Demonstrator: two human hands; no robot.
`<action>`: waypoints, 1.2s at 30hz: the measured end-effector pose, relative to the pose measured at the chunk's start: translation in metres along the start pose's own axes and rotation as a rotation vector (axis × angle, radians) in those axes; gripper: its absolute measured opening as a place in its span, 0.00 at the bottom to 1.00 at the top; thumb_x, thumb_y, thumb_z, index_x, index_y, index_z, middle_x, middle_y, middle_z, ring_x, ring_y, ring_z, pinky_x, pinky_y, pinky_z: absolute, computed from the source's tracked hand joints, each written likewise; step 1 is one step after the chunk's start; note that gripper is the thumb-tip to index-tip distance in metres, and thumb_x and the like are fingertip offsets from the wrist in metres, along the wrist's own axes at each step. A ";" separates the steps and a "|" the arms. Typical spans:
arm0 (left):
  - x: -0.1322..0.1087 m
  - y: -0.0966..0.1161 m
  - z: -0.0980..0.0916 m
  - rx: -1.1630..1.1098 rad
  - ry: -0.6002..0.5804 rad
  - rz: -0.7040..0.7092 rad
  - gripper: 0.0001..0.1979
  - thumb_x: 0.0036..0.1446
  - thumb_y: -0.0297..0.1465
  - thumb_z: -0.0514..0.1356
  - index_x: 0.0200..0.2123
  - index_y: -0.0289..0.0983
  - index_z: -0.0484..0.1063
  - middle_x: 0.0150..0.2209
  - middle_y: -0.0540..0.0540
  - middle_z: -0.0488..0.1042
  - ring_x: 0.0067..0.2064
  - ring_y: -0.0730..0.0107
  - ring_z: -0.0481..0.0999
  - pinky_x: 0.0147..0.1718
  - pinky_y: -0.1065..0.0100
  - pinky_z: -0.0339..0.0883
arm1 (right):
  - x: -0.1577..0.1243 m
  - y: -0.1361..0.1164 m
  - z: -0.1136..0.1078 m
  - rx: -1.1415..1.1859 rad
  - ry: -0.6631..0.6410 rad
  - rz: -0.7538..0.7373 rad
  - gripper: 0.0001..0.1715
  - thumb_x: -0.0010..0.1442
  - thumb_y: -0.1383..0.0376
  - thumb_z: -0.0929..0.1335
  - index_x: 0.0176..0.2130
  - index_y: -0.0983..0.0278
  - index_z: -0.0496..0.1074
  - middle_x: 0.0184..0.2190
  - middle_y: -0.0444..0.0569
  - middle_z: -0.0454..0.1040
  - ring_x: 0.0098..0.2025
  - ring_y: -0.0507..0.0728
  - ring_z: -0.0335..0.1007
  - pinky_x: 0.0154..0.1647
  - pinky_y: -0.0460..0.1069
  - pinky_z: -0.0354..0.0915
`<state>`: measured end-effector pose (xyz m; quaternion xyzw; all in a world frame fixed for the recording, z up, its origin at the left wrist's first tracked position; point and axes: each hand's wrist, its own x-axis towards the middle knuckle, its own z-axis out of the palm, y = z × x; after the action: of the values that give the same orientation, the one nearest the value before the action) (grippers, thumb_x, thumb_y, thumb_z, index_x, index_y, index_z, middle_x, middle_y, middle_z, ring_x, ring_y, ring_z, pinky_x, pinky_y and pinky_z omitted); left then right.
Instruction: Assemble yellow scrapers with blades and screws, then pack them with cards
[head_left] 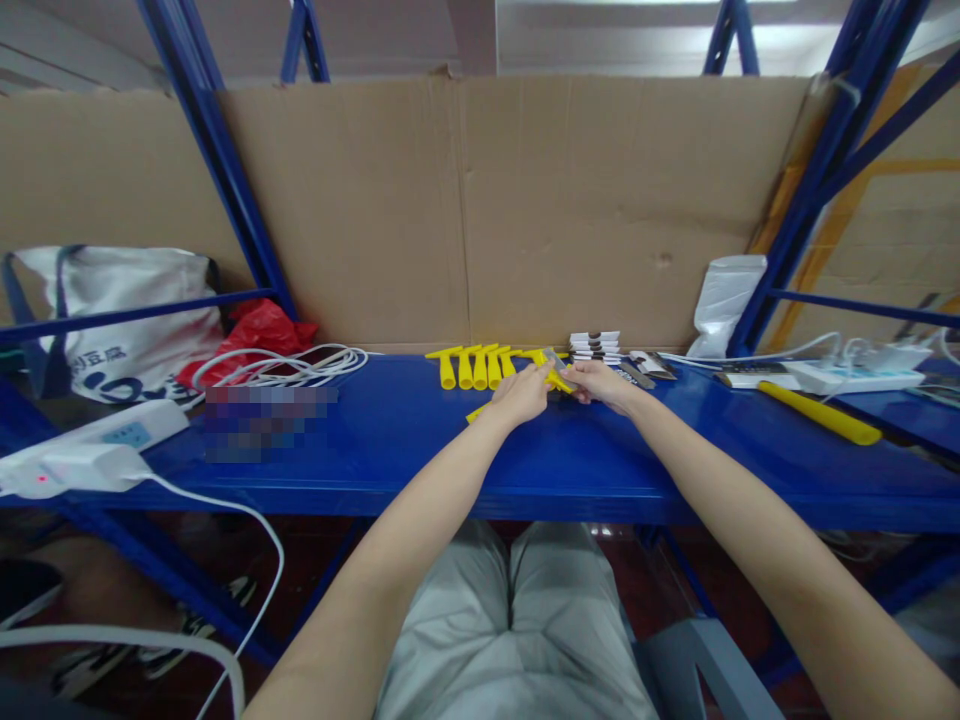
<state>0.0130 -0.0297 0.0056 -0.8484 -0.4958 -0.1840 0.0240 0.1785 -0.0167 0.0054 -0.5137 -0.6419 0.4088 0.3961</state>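
Observation:
My left hand (519, 396) is closed around the handle of a yellow T-shaped scraper (475, 413), whose end sticks out past the fingers. My right hand (601, 384) pinches at the scraper's wide head, close to the left fingertips. A small clear or greyish piece shows at that head, too small to make out. Just behind the left hand, several more yellow T-shaped scrapers (465, 370) lie side by side in a row. Behind the right hand sits a stack of small white packets (595, 347) with dark markings. Grey flat strips (636, 375) lie to its right.
A long yellow tube-like piece (819, 412) lies on the blue table (420, 460) at right, before a white power strip (855, 376). At left are coiled white cables (315, 366), a red bag (266, 335) and another power strip (97, 440). Cardboard (360, 220) walls the back.

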 end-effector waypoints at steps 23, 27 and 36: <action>0.000 -0.002 0.001 -0.040 0.015 0.041 0.22 0.63 0.33 0.50 0.60 0.49 0.60 0.56 0.46 0.66 0.54 0.60 0.69 0.52 0.61 0.64 | 0.000 0.008 -0.012 0.145 -0.166 -0.043 0.18 0.50 0.59 0.73 0.26 0.64 0.62 0.16 0.38 0.61 0.18 0.45 0.52 0.19 0.42 0.51; 0.000 -0.002 0.001 -0.046 0.020 0.037 0.22 0.63 0.33 0.50 0.60 0.48 0.61 0.56 0.46 0.66 0.54 0.60 0.69 0.52 0.61 0.63 | -0.002 0.006 -0.011 0.156 -0.152 -0.035 0.16 0.51 0.61 0.72 0.25 0.65 0.62 0.16 0.38 0.61 0.17 0.45 0.52 0.18 0.42 0.51; 0.001 0.002 -0.001 -0.062 0.011 0.086 0.23 0.63 0.33 0.50 0.61 0.49 0.60 0.56 0.47 0.68 0.55 0.62 0.69 0.53 0.62 0.63 | 0.004 0.000 -0.003 0.227 0.052 0.075 0.07 0.59 0.68 0.63 0.28 0.63 0.63 0.16 0.41 0.63 0.16 0.49 0.56 0.16 0.43 0.52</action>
<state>0.0149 -0.0300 0.0070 -0.8683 -0.4527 -0.2027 0.0085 0.1806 -0.0126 0.0071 -0.4998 -0.5613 0.4798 0.4527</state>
